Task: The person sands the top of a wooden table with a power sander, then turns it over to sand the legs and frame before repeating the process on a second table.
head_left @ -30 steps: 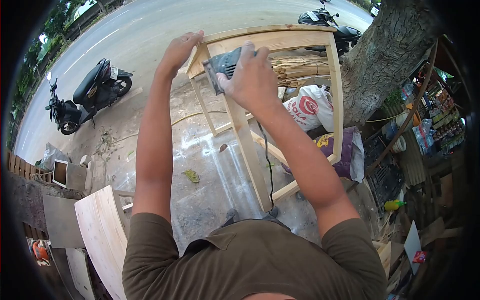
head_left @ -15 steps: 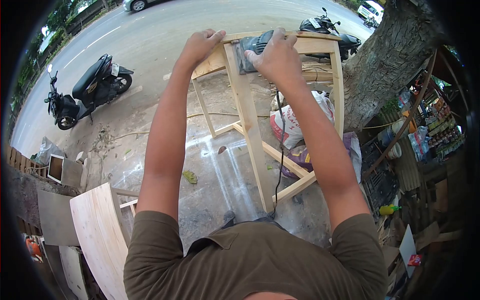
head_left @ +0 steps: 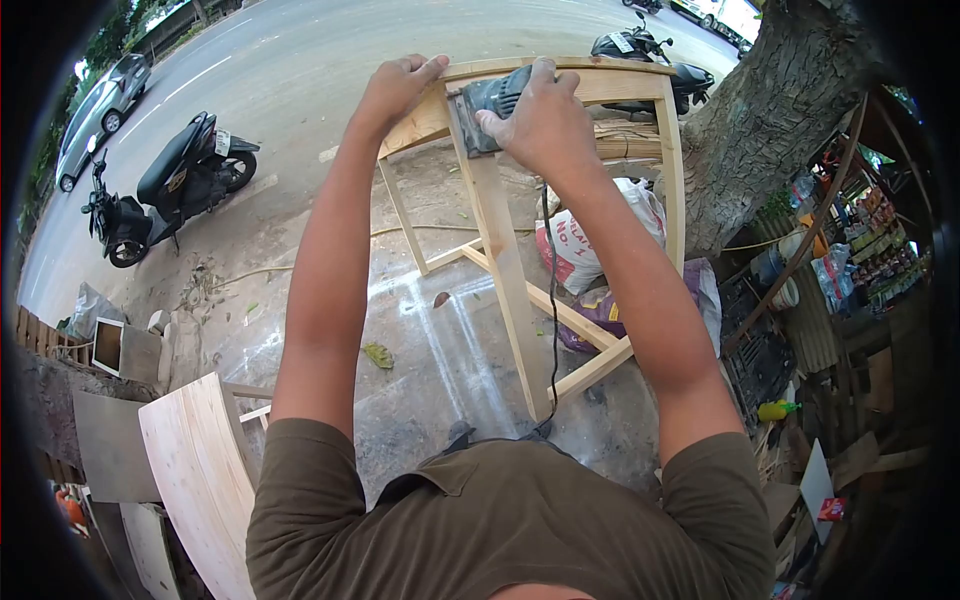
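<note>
A grey power sander (head_left: 488, 108) rests against the upper end of a leg on a pale wooden frame (head_left: 505, 270). My right hand (head_left: 547, 118) is closed round the sander's body, and a black cord hangs below it. At the frame's upper left corner, my left hand (head_left: 402, 88) holds the top edge, its fingers partly hidden behind the wood. The frame stands upright with slim legs and crossing lower bars.
A parked scooter (head_left: 165, 190) stands at the left by the road. Beyond the frame are a motorcycle (head_left: 635, 45), a tree trunk (head_left: 775, 120) and sacks (head_left: 575, 250). Another wooden piece (head_left: 195, 470) with a curved top is at the lower left.
The sander and my right hand have shifted slightly left and down along the leg. My left hand stays at the corner. A car has moved left along the road.
</note>
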The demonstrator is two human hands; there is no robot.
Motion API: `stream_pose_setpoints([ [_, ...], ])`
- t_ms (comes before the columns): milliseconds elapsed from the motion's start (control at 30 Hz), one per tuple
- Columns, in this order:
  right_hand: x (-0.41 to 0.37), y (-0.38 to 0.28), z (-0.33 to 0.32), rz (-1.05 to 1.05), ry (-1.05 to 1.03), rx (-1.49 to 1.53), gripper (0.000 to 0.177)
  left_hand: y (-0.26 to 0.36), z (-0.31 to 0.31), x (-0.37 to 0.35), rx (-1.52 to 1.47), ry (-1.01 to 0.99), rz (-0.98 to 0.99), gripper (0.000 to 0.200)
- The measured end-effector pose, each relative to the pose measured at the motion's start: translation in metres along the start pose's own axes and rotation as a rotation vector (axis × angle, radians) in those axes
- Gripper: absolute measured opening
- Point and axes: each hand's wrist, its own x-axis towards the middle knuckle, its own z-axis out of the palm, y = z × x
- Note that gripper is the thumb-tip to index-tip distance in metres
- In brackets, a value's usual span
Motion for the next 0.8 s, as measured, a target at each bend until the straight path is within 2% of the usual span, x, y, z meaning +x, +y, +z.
stream_pose_setpoints([
  [133,0.014,-0.008,0.0,-0.042,0.018,0.005,0.095,0.003,-0.001,0.001,0.009,-0.023,-0.004,0.066],
  [400,-0.055,0.008,0.018,-0.086,0.017,0.057,0.086,-0.005,-0.003,0.014,0.07,0.064,-0.003,0.068],
  [500,-0.014,-0.005,0.015,-0.031,-0.001,0.096,0.086,-0.008,-0.002,0.018,0.051,0.062,-0.003,0.068],
  [633,0.038,-0.028,0.016,-0.092,0.078,0.062,0.087,-0.024,0.0,0.036,-0.011,0.159,0.019,0.06],
  [667,0.04,-0.031,0.016,-0.117,0.065,0.05,0.089,-0.031,-0.004,0.046,-0.016,0.111,0.018,0.065],
  [700,0.031,-0.028,0.023,-0.133,0.041,0.043,0.091,-0.036,-0.004,0.048,-0.019,0.052,0.007,0.071],
  [800,-0.019,-0.009,0.042,-0.153,0.029,0.031,0.085,-0.015,0.017,0.03,0.128,0.218,0.066,0.068],
])
